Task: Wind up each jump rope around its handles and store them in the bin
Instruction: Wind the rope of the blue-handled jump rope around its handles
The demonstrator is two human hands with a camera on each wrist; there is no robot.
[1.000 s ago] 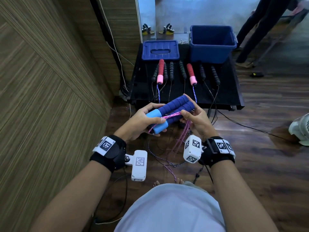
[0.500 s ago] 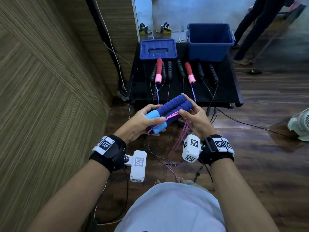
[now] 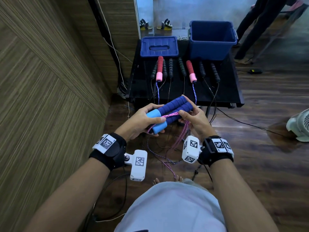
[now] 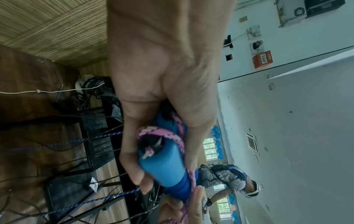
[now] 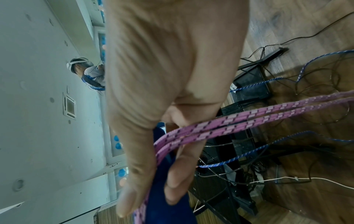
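Observation:
Two blue foam handles [image 3: 173, 107] of one jump rope lie side by side in front of me, above the floor. My left hand [image 3: 142, 120] grips their light-blue ends [image 4: 164, 165], thumb on top. Across the handles my right hand [image 3: 192, 118] pinches the pink braided rope [image 3: 53, 114] [image 5: 220, 128], and the rest hangs in loops to the floor. An open blue bin [image 3: 212, 39] stands at the back right of the black table [image 3: 225, 91]. Red-and-pink handles [image 3: 159, 68] and several black handles [image 3: 201, 69] lie in a row on the table.
The bin's blue lid [image 3: 159, 46] lies at the table's back left. Ropes and cables trail over the wooden floor under the table. A wood-panelled wall runs along the left, a white fan [image 3: 299, 124] sits at the right, and a person's legs [image 3: 250, 25] stand beyond the bin.
The right hand has slid its pinch on the pink rope leftward along the handles, laying a strand across them. The left hand's grip is unchanged.

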